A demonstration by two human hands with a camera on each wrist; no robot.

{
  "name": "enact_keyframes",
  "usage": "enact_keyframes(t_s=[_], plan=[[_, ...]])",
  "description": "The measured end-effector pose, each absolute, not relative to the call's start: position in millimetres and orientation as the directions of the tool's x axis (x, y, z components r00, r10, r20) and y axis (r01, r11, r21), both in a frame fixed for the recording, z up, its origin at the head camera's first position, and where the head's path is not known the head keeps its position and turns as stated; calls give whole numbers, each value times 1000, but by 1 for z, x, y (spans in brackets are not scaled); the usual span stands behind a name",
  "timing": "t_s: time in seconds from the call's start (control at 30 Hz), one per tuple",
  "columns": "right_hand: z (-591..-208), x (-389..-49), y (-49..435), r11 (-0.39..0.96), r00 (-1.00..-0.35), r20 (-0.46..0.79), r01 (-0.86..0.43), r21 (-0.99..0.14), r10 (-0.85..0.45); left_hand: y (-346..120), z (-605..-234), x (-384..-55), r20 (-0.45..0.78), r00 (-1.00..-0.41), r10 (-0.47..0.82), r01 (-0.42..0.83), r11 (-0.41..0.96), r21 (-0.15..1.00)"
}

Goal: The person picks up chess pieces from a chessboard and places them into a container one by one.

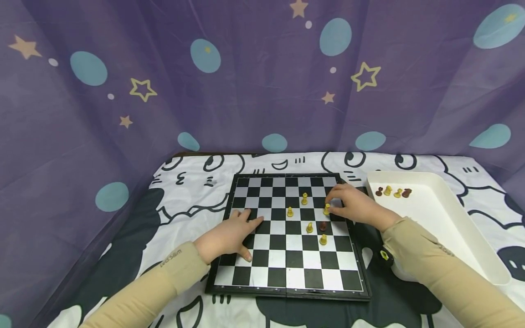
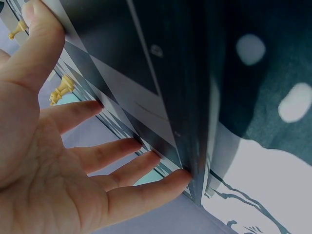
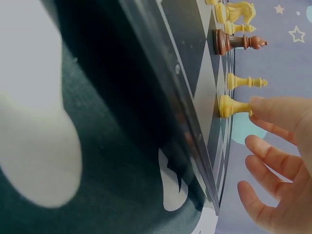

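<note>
A black-and-white chessboard (image 1: 285, 279) lies flat on the patterned cloth. My left hand (image 1: 231, 231) has its fingers spread, their tips touching the board's left side. At the right side my right hand (image 1: 356, 203) pinches the top of a yellow chess piece (image 3: 227, 106) between thumb and index finger, its base at the board. That piece's head is hidden by the fingertips. Around it stand a dark brown bishop (image 3: 239, 43), a yellow knight (image 1: 309, 227) and several other yellow pieces, among them a tall one (image 1: 304, 198) farther back and one (image 1: 323, 239) nearer the front.
Right of the board is a white tray (image 1: 447, 223) with two dark pieces and two yellow pieces (image 1: 387, 190) near its far left corner. My right forearm crosses over the tray's near part. A purple curtain (image 1: 254, 100) with stars hangs behind the cloth-covered table.
</note>
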State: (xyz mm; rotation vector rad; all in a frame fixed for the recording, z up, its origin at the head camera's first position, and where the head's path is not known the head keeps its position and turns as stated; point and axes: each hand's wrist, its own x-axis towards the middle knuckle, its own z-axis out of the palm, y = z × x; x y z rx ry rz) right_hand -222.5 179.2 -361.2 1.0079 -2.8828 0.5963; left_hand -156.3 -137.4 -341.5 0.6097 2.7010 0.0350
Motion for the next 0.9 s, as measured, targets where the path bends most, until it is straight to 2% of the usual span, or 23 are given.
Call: enact_keyframes(t_s=[0.9], plan=[[-359,-221,175,716,-786,149,-611,-338,-600,-137,-342,-156,-356,-836,417,410,907,98]])
